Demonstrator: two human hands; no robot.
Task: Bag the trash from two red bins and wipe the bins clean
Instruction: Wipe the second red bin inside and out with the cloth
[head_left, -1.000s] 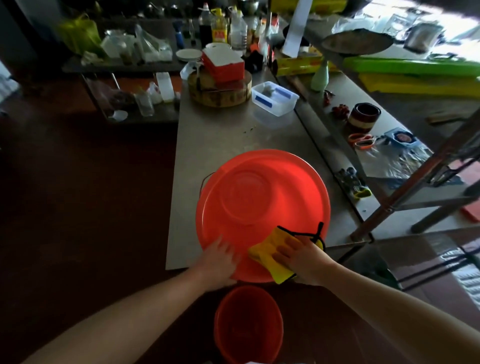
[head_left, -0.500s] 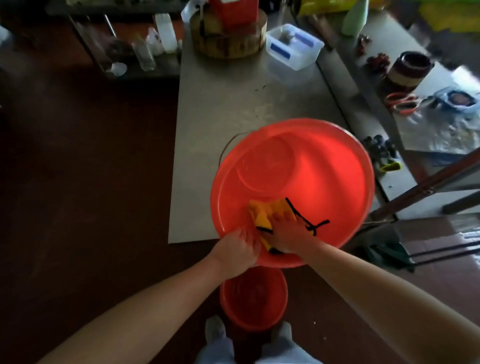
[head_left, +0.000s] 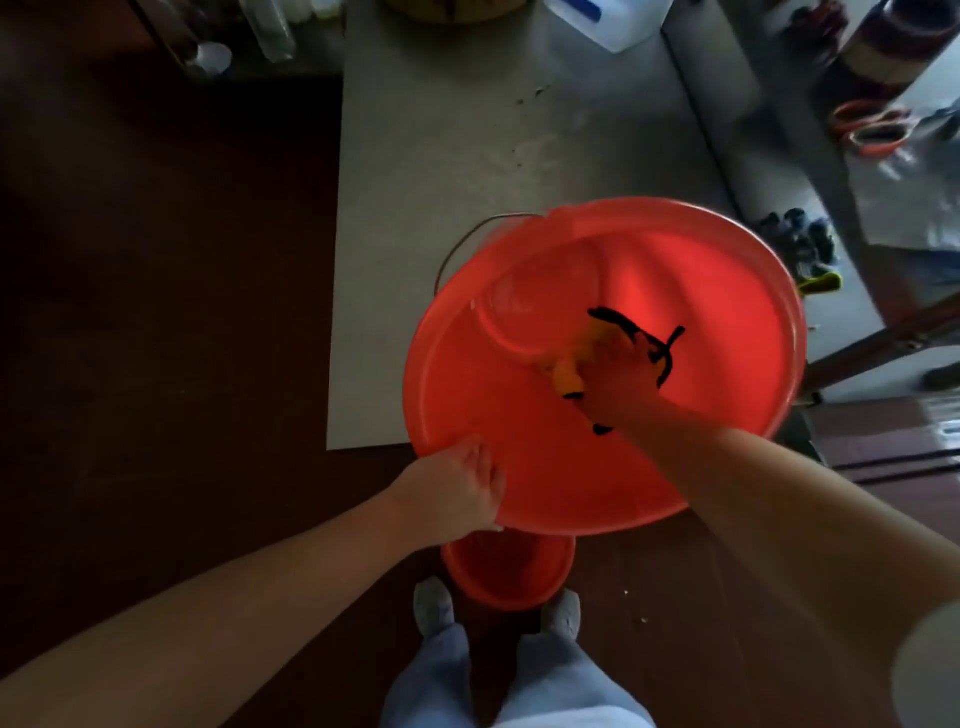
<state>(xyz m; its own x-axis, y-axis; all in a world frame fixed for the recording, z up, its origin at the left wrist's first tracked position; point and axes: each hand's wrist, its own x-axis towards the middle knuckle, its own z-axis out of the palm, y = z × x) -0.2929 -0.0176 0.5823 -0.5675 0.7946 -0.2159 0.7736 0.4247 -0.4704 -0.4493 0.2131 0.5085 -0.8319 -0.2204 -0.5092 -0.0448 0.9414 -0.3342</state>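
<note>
inside the big red bin (head_left: 519, 457) on the table (head_left: 415, 156) edge, the right hand (head_left: 618, 384) presses a yellow cloth (head_left: 569, 371), fingers curled around it; the left hand (head_left: 457, 491) grips the near rim. a smaller red bin (head_left: 506, 574) sits below on the floor.

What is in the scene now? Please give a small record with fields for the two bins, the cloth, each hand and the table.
large red bin: tilted with its mouth toward the person, overhanging the near edge of the table
wire handle: at the bin's far left side
small red bin: on the floor, partly hidden under the large one
yellow cloth: bunched, black-edged, inside the large bin
right hand: holds the cloth against the bin's inner surface
left hand: grips the large bin's near rim
trash: none visible in either bin
</note>
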